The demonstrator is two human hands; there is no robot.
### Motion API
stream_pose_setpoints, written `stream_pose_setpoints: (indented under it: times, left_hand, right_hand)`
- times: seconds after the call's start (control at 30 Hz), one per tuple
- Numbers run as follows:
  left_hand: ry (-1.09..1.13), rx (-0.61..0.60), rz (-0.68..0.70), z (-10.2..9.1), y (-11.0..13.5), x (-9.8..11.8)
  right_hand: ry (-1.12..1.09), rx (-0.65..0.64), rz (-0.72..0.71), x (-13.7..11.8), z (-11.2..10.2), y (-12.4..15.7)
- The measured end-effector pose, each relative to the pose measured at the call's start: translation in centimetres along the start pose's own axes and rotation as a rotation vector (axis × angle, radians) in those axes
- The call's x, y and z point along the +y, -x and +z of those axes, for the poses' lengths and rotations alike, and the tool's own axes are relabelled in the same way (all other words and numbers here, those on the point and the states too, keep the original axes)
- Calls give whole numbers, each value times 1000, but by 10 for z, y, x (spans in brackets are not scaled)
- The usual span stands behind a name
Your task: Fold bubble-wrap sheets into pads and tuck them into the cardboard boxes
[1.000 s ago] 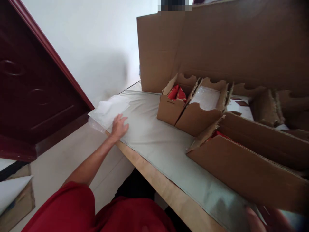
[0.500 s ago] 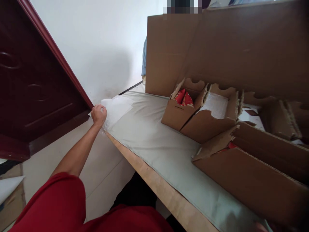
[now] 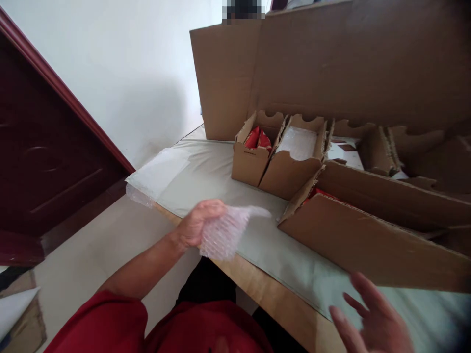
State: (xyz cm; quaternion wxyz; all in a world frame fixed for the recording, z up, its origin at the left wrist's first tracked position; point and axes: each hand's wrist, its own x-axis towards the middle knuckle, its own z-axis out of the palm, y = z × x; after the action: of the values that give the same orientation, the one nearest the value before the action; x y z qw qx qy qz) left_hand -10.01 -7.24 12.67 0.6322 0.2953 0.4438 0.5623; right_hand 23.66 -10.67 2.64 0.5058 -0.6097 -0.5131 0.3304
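Observation:
My left hand (image 3: 200,221) is closed on a clear piece of bubble wrap (image 3: 225,234), held over the front edge of the table. One corner of that piece sticks out to the right, slightly blurred. At the lower right my right hand (image 3: 373,314) holds nothing, its fingers apart, in front of the long cardboard box (image 3: 368,240). A flat stack of bubble wrap (image 3: 156,171) lies at the table's left end, partly hanging over the edge.
Cardboard bins stand in a row: one holds red packets (image 3: 258,139), another clear plastic wrap (image 3: 299,142), another white-and-brown items (image 3: 345,153). A tall cardboard panel (image 3: 312,68) rises behind them, with a person's head above it. A dark red door (image 3: 47,162) is at left.
My left hand has moved right from the stack, carrying a piece of bubble wrap. My right hand has come into view at the lower right, and the view has shifted a little.

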Motion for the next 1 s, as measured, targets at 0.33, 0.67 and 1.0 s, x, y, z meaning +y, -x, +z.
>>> stream_pose_setpoints:
  times: [0.33, 0.67, 1.0]
  left_hand:
    - [-209, -93, -159, 7, -26, -41]
    - [-1126, 123, 623, -26, -42, -87]
    - [-1510, -416, 711, -24, -33, -108]
  right_hand:
    - [-401, -252, 255, -11, 44, -10]
    - [315, 11, 4, 4, -19, 1]
    - [566, -329, -442, 21, -2, -13]
